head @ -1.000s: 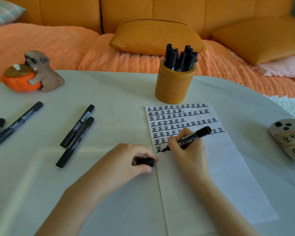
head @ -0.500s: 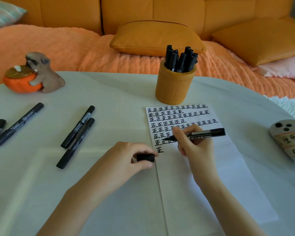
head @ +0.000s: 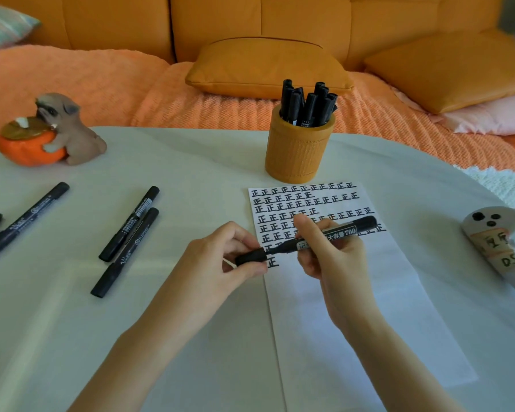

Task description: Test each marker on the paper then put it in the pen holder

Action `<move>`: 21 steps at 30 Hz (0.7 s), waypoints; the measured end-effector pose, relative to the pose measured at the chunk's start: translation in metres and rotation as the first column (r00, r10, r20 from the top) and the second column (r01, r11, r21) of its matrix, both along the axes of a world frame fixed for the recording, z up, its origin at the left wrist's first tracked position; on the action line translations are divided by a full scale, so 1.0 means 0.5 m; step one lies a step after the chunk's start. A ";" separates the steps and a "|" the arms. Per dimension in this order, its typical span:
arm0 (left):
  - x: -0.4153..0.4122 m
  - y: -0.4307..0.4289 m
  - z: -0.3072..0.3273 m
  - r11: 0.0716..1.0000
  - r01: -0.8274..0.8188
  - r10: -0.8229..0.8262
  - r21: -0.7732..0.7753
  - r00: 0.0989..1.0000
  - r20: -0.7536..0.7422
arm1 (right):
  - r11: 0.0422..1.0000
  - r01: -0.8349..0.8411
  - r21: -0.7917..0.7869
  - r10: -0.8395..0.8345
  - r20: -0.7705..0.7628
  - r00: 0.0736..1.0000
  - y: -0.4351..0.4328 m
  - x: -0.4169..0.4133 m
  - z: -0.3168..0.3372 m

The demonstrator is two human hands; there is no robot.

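The marker [head: 339,230], which a second ago was writing on the paper [head: 354,307], is now hanging clear of the sheet, lying nearly level above the written rows near the middle of the desk [head: 191,162]. The right hand [head: 333,257] is pinching its barrel between thumb and curled fingers. The left hand [head: 220,263], which was resting on the desk with the cap [head: 250,257], is now pinching that cap and bringing it onto the tip end; whether it is fully seated I cannot tell. This is suggesting that the test of this marker is finishing and that only the drop into the pen holder [head: 299,153] is remaining for it. The holder is standing upright toward the far edge of the desk, just beyond the top of the paper, and is already carrying a cluster of stored markers [head: 306,105] standing cap-up. The loose markers [head: 128,224], at least four, are lying capped toward the left edge, probably still waiting to be tested.
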State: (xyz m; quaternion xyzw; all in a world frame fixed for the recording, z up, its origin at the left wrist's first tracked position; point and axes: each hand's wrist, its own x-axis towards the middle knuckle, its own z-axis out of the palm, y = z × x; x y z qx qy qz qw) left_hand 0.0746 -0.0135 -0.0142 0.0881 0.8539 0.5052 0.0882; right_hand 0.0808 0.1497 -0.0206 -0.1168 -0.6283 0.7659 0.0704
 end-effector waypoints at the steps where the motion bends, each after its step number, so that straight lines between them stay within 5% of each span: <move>1: 0.000 0.001 0.001 1.000 -0.001 0.001 0.002 1.000 -0.004 | 1.000 0.002 0.001 -0.002 -0.002 1.000 0.000 0.000 -0.001; 7: 0.002 0.002 0.007 1.000 -0.004 0.005 0.031 1.000 -0.003 | 0.998 0.068 -0.018 -0.068 -0.001 0.998 0.012 -0.002 -0.002; 15: 0.003 0.012 0.008 0.993 0.020 -0.021 0.120 1.000 0.001 | 0.997 -0.043 0.060 0.044 -0.013 0.999 -0.013 0.003 -0.004; 21: 0.012 0.023 0.007 0.958 0.012 -0.014 0.286 1.000 0.004 | 1.000 -0.021 -0.008 0.021 -0.038 0.999 -0.022 -0.001 -0.002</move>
